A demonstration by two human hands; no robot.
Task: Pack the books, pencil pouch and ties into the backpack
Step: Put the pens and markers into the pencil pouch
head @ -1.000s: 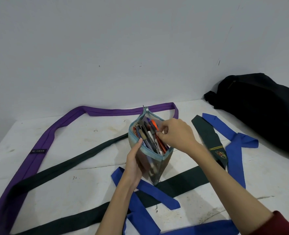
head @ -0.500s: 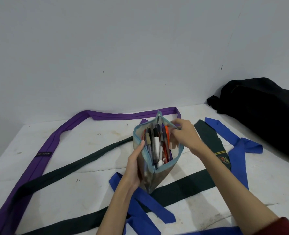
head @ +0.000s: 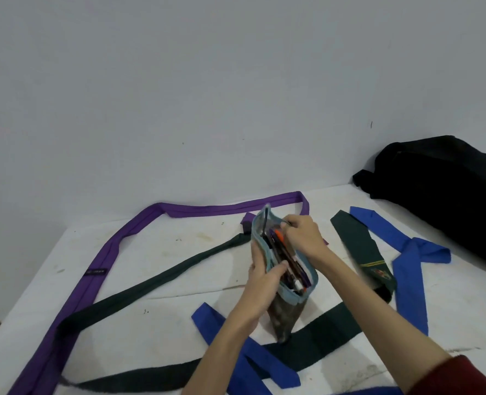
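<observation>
A pencil pouch (head: pixel 287 312) with a light blue rim stands unzipped on the white table (head: pixel 179 252), full of pens. My left hand (head: pixel 264 276) grips its near side, thumb over the rim. My right hand (head: pixel 303 238) pinches something small at the pouch's far rim, maybe the zip pull. A purple tie (head: pixel 99 266), a dark green tie (head: pixel 150 289) and a blue tie (head: pixel 409 266) lie spread across the table. The black backpack (head: pixel 446 192) lies at the far right against the wall. No books are in view.
A grey wall (head: pixel 207 95) runs along the table's back edge. The table's left edge (head: pixel 16 306) drops off at the lower left. Tie ends cross under and around the pouch.
The pouch mouth has narrowed and tilted left. My right hand moved to the far rim. My left hand slid up, its thumb now over the rim. The camera tipped upward.
</observation>
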